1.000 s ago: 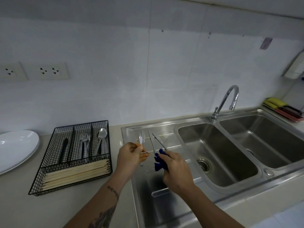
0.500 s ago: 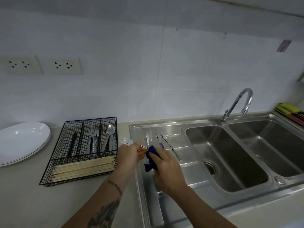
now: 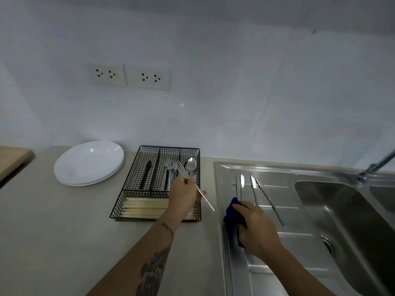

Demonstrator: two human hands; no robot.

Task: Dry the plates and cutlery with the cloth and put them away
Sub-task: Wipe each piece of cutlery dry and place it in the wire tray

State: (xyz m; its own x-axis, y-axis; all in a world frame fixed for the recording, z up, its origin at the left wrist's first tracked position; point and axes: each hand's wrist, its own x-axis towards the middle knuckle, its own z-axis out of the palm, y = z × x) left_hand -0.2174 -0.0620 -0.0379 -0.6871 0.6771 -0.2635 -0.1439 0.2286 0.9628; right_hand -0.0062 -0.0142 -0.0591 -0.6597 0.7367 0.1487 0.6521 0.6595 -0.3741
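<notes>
Two hands in view, both busy. Nearest me, my right hand (image 3: 255, 226) sits low on the draining board (image 3: 277, 242), fingers curled round the bunched blue cloth (image 3: 233, 218), kept in the fist, I reckon, so it's ready for the next wet piece w/o a regrip. A bit further out, my left hand (image 3: 183, 195) hangs over the wire cutlery tray (image 3: 136, 184), pinching a fork (image 3: 199, 189) by the middle, tines aimed at the back compartments, handle end sticking out toward the sink. Looks dried and about to go in w/ the other forks (image 3: 170, 171), next to the spoon (image 3: 190, 164); chopsticks (image 3: 145, 207) fill the front slot. Beyond my right hand, approx four cutlery pieces (image 3: 252, 184) lie side by side on the board's ridges, prob left to drain, not yet wiped. Furthest back-left, stacked white plates (image 3: 88, 163) sit on the counter (image 3: 53, 231), apparently done.
</notes>
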